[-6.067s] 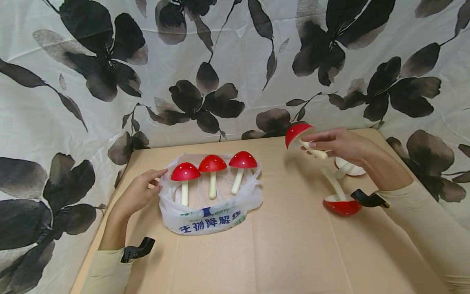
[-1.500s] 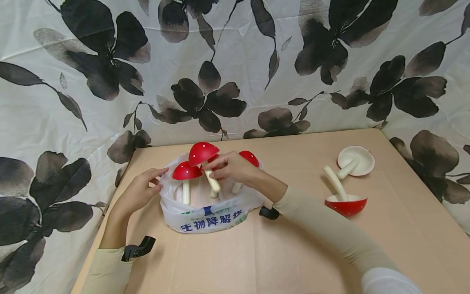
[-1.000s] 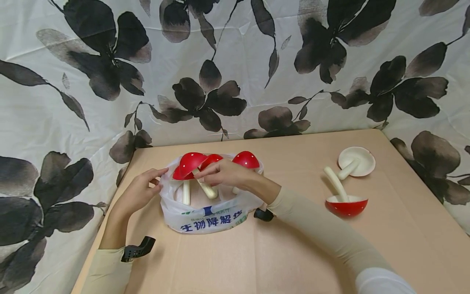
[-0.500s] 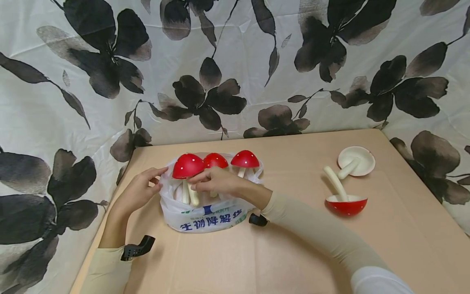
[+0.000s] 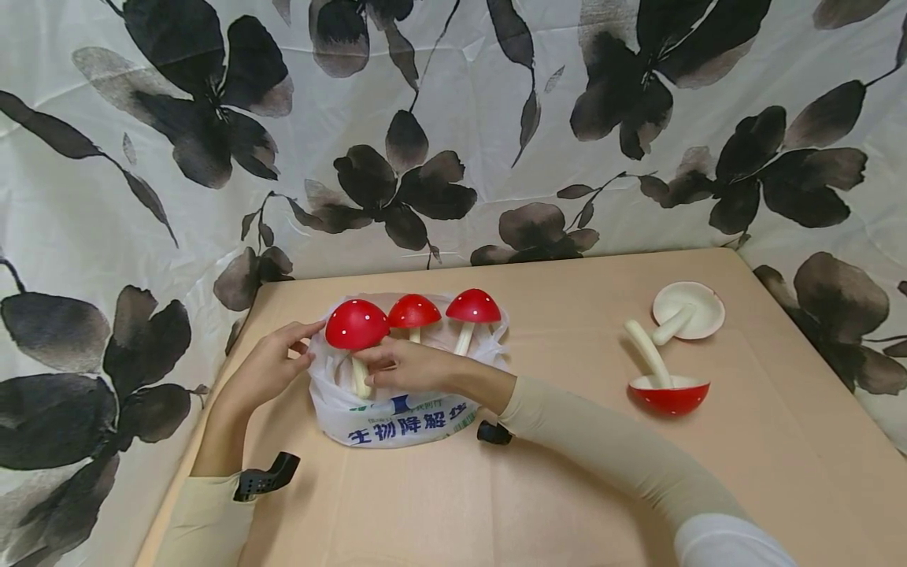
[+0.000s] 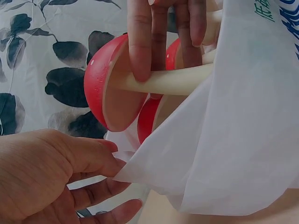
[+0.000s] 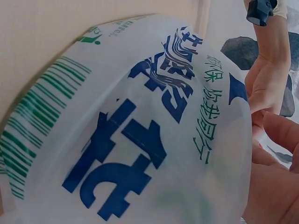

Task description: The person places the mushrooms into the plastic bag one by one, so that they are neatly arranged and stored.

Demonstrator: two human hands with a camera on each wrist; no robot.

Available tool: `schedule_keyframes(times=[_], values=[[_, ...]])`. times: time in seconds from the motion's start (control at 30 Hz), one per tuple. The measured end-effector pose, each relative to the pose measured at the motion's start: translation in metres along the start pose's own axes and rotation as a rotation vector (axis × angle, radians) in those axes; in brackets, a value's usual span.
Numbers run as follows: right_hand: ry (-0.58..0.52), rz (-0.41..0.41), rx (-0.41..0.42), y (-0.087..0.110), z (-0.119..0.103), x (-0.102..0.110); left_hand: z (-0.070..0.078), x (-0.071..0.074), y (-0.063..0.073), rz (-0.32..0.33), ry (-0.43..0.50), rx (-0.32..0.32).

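My right hand (image 5: pixel 418 367) grips the pale stem of a red-capped toy mushroom (image 5: pixel 357 324) with white dots, held upright over the left part of a white plastic bag (image 5: pixel 407 428). Its fingers lie along that stem in the left wrist view, and another mushroom (image 6: pixel 148 120) shows partly behind it. Two more mushrooms stand in the bag, one in the middle (image 5: pixel 414 312) and one at the right (image 5: pixel 473 306). At the bag's left edge, my left hand (image 5: pixel 272 367) pinches the plastic between thumb and finger. In the right wrist view the printed bag covers most of the work.
On the right of the tan table (image 5: pixel 567 488) lie two mushrooms, caps down: one showing its white underside (image 5: pixel 697 311), the other with its red cap (image 5: pixel 669 400) toward me. A floral cloth (image 5: pixel 524 102) hangs behind the table.
My right hand has brought a mushroom from the right side to the bag, then moved it left and lowered it in front of the leftmost one. The left hand has stayed at the bag's edge.
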State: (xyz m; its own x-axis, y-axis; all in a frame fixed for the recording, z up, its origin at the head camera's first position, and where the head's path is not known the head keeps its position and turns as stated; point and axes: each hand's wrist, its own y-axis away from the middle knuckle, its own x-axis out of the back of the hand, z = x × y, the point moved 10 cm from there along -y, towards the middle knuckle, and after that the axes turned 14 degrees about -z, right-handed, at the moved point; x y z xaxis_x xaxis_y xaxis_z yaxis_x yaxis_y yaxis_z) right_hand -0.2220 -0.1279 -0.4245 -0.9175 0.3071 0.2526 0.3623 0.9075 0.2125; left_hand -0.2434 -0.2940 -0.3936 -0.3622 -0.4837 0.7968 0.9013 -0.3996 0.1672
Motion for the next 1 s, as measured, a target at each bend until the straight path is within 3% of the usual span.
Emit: schedule_keyframes(times=[0.1,0.3,0.4,0.53,0.7,0.77,0.87,1.0], values=[[0.014,-0.023,-0.004,-0.001,0.0,-0.003,-0.001,0.0,0.0,0.004,0.005,0.006],[0.064,-0.169,-0.008,-0.005,0.002,-0.02,-0.001,0.0,0.0,0.007,0.003,0.006],[0.08,-0.167,0.002,-0.004,0.001,-0.018,-0.001,0.0,-0.001,0.006,0.007,0.006],[0.101,-0.017,-0.02,0.001,0.001,0.001,-0.001,-0.001,-0.001,0.006,0.012,0.011],[0.145,0.283,-0.174,0.01,0.005,0.033,-0.002,-0.001,-0.002,-0.001,0.019,0.019],[0.19,0.365,-0.213,0.012,0.001,0.042,-0.002,-0.001,-0.002,-0.002,0.02,0.019],[0.34,0.413,-0.232,0.011,-0.014,0.05,-0.002,-0.001,-0.002,-0.007,0.021,0.019],[0.562,0.37,-0.234,0.001,-0.033,0.051,-0.003,-0.002,-0.003,-0.013,0.017,0.013]])
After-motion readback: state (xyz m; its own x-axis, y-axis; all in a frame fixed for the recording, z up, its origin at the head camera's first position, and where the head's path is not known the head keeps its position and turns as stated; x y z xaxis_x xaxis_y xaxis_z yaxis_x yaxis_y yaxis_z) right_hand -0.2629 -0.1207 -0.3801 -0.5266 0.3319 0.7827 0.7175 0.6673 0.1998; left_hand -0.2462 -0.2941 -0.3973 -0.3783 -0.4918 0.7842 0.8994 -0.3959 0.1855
